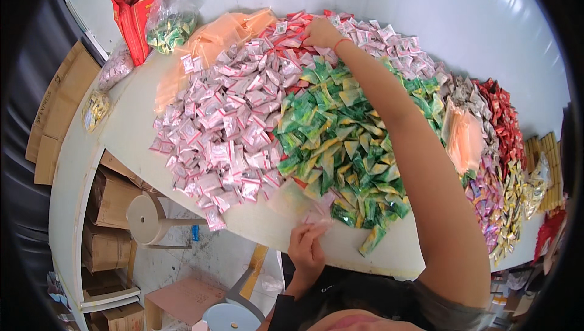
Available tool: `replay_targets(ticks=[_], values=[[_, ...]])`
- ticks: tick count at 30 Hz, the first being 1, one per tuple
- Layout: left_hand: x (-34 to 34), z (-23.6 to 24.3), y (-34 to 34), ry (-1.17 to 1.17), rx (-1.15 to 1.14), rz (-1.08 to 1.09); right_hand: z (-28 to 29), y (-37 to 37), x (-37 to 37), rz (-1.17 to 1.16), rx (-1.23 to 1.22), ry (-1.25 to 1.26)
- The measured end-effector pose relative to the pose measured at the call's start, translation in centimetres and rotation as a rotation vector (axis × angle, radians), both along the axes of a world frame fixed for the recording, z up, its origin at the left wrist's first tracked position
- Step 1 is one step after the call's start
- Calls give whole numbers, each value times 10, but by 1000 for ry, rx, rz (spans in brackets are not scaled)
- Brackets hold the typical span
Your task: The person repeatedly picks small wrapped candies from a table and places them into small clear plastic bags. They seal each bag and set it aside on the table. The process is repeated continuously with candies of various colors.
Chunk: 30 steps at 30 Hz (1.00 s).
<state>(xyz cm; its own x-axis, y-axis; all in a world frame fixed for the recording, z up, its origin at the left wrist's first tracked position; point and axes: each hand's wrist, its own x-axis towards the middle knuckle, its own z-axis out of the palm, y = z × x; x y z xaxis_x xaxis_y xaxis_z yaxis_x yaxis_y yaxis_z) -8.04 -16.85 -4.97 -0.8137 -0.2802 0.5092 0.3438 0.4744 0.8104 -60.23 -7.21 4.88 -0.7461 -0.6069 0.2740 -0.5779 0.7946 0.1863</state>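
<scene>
Reaching across, my right hand [322,33] is among red packets [294,41], grip I can't tell; my left hand [306,249] pinches a clear bag [291,201].

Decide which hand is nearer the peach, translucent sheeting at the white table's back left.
Right. The right hand is to the right of the peach sheeting; the left hand is farther, near the front edge of the white table.
</scene>
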Motion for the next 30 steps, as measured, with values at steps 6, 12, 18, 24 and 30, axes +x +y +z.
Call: replay_targets(ticks=[6,12,18,24,30], values=[[1,-13,-1,-24,14,-7,-33,-58,-12,-102,-132,-66],[0,-8,1,-32,64,9,41,-37,9,-115,-354,-168],[2,-6,3,16,-56,92,56,128,-21,-263,-816,-102],[9,-22,9,27,139,139,18,182,22,-414,-359,-106],[5,6,-1,145,-156,162,71,184,88,-301,-656,17]])
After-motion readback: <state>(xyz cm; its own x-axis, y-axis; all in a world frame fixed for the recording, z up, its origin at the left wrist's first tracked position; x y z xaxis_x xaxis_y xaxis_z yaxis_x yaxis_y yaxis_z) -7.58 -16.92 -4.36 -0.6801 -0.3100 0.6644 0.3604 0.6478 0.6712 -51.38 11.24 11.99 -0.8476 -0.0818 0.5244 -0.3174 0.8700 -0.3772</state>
